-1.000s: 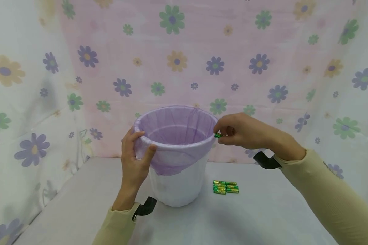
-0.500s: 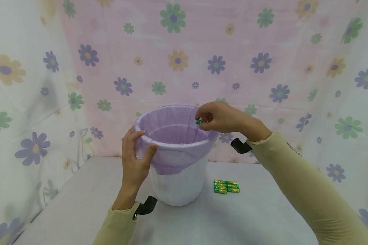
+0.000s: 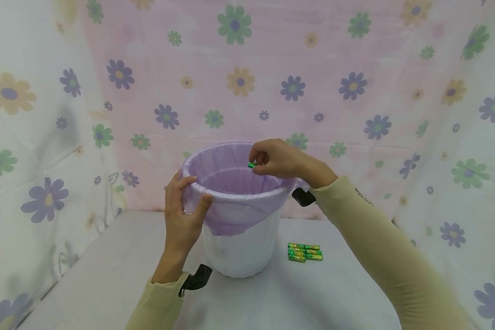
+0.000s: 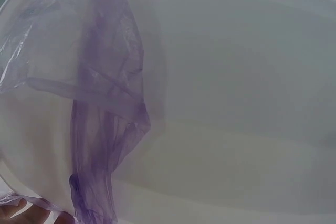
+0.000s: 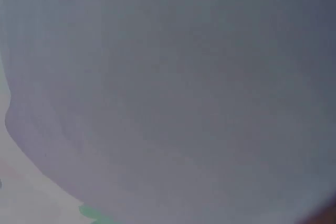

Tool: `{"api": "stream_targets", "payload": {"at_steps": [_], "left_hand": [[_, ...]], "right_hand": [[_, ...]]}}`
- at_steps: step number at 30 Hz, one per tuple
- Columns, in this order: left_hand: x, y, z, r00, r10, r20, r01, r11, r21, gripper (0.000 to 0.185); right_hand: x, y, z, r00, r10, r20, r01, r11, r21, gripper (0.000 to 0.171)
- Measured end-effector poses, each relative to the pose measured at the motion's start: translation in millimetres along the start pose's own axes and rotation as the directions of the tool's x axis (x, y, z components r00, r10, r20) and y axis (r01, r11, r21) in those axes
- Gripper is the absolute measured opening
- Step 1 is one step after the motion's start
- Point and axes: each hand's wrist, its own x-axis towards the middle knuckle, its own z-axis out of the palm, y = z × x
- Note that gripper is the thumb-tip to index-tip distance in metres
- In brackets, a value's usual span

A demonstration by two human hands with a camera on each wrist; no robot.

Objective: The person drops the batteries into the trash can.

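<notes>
A white bin (image 3: 239,250) lined with a purple bag (image 3: 231,178) stands in the middle of the table. My left hand (image 3: 183,215) grips its near-left rim, thumb outside and fingers over the edge. My right hand (image 3: 276,159) hovers over the bin's mouth and pinches a small green battery (image 3: 252,164) between thumb and fingertips. Several more green batteries (image 3: 305,252) lie on the table just right of the bin. The left wrist view is filled by the bin wall (image 4: 226,103) and the bag's folded edge (image 4: 100,108). The right wrist view shows only a blurred grey surface.
A pale table (image 3: 107,275) carries everything. Flowered cloth (image 3: 313,82) hangs close behind and on both sides, boxing the space in.
My right hand has carried the battery leftward from outside the bin's right rim to above its open mouth. The left hand and bin have stayed put.
</notes>
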Motion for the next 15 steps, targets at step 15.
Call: {"api": "stream_targets", "payload": {"at_steps": [15], "left_hand": [[0.1,-0.4,-0.6,1.000,-0.012,0.001,0.012,1.000,0.002,0.044]], "right_hand": [[9.4,10.3,20.9,1.000,0.016,-0.018,-0.015,0.999,0.036,0.011]]}}
